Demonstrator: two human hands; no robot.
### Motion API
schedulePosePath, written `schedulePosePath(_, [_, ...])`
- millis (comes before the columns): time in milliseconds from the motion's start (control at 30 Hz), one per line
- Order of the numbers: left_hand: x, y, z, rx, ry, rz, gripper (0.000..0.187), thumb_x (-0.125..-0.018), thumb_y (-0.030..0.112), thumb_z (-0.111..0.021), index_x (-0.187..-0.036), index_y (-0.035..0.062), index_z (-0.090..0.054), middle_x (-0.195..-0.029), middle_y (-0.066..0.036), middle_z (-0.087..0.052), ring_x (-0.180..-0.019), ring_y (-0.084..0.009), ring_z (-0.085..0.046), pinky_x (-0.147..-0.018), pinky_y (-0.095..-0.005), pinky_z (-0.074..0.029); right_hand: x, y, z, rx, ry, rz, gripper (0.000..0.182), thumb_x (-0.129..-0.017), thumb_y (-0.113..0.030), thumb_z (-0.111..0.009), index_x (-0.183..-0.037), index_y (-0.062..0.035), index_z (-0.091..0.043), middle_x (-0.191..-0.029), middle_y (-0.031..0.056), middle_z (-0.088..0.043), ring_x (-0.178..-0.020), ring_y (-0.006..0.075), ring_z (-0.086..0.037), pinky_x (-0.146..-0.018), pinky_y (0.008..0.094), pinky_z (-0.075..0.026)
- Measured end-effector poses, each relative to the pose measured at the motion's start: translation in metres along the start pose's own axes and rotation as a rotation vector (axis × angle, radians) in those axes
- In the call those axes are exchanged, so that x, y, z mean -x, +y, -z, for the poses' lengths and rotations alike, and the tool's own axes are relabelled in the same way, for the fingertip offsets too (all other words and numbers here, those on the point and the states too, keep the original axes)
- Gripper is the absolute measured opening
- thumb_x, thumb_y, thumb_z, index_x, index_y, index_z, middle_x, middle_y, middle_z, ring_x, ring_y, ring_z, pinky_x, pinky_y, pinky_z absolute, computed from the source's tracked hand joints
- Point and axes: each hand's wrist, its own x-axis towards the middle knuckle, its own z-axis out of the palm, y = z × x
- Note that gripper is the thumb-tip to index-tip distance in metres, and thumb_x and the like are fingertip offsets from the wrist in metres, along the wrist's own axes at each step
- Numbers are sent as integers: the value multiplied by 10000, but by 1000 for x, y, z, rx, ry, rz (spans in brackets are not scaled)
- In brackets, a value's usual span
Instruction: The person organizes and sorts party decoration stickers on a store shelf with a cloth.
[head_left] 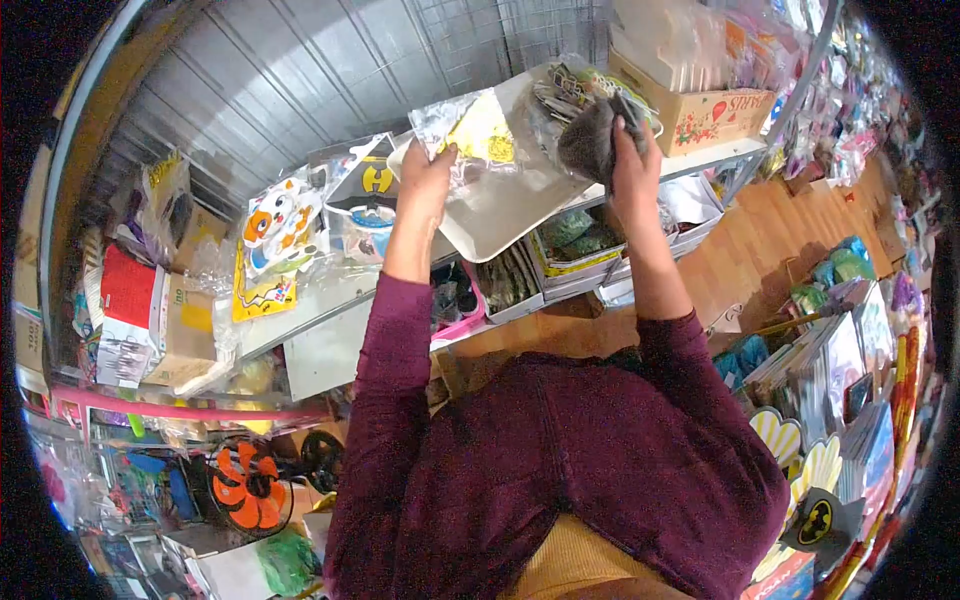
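Note:
My left hand [424,182] is closed at the left side of a white tray [490,228], its thumb pressed on a clear plastic packet with a yellow printed piece [487,128]. Its other fingers are mostly hidden. Over the tray's right end, my right hand [636,168] is closed around a dark grey, soft-looking bundle [586,146]; its exact kind does not show. Just behind this bundle lies a clear bag [562,88] with dark, flat pieces in it.
A shelf [310,318] runs under the tray, with a packaged cartoon-dog cutout [272,228] on the left. A printed carton [715,118] holding plastic packets stands at right. Below are boxes of bagged goods [575,238]. An orange-bladed fan [250,487] is at lower left.

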Motion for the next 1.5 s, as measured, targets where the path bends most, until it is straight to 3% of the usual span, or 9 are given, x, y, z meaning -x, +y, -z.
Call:
schedulePosePath(133, [30,-12,-30,177,-117,-135,271,-851,11,-423,-1122,22,-425,-1004,-97,-539,-853,-154,-546,-719,-276,-468,51,-15,-49,579,-369,534,438,-749,-152,-597,-1129,24,-471,-1195,207,-451,-1126,306,-419,-952,372,-307])
schedulePosePath(200, [53,-14,-37,857,-79,198,271,-871,58,-397,-1140,32,-422,-1073,-78,-504,-918,-125,-509,-760,-270,-447,68,-9,-72,534,-521,685,494,-703,-124,-604,-1154,5,-449,-1193,203,-439,-1116,368,-397,-949,409,-301])
schedulePosePath(300, [67,-14,-31,188,-91,-101,300,-882,106,-393,-1174,38,-402,-1134,-65,-467,-964,-113,-476,-801,-261,-419,67,-14,-75,662,-554,595,428,-691,-102,-603,-1093,-5,-492,-1111,187,-488,-1057,382,-424,-912,427,-331])
schedulePosePath(467, [89,-4,-29,-76,-129,-16,306,-917,133,-367,-1170,-29,-424,-1064,-68,-499,-916,-123,-471,-781,-256,-395,35,-14,-82,548,-363,698,225,-705,-61,-594,-912,18,-553,-946,189,-557,-922,384,-490,-802,392,-397])
schedulePosePath(667, [103,3,-17,122,-159,-55,275,-906,116,-399,-1099,-56,-491,-884,-6,-540,-785,-46,-441,-690,-188,-372,17,8,-63,709,-177,330,231,-746,-72,-569,-941,51,-567,-859,149,-620,-767,245,-591,-692,317,-449])
schedulePosePath(800, [99,31,-18,214,-75,-242,236,-899,103,-396,-1046,-44,-507,-813,-10,-557,-659,-60,-451,-597,-202,-380,8,1,-53,72,-228,-237,286,-817,-192,-544,-988,36,-574,-856,105,-625,-746,179,-595,-691,303,-481])
schedulePosePath(933, [86,12,-12,-448,40,-205,153,-861,77,-422,-841,-32,-527,-650,-136,-552,-593,-190,-546,-533,-294,-426,70,-6,-73,-545,-170,-730,314,-849,-211,-467,-1095,-18,-491,-978,90,-573,-855,182,-570,-746,310,-471])
schedulePosePath(1067, [85,7,-11,-735,241,-377,104,-757,14,-505,-848,-31,-526,-697,-206,-571,-642,-387,-553,-551,-406,-431,89,-23,-81,-653,-276,-801,320,-839,-199,-463,-1075,14,-494,-987,109,-572,-907,204,-563,-819,341,-447])
schedulePosePath(1500, [55,20,148,-781,829,-329,158,-775,116,-511,-788,-41,-521,-602,-216,-534,-601,-347,-571,-552,-387,-441,52,-40,-62,-296,-201,-211,260,-806,-55,-531,-1057,12,-534,-976,83,-577,-884,161,-547,-780,288,-440])
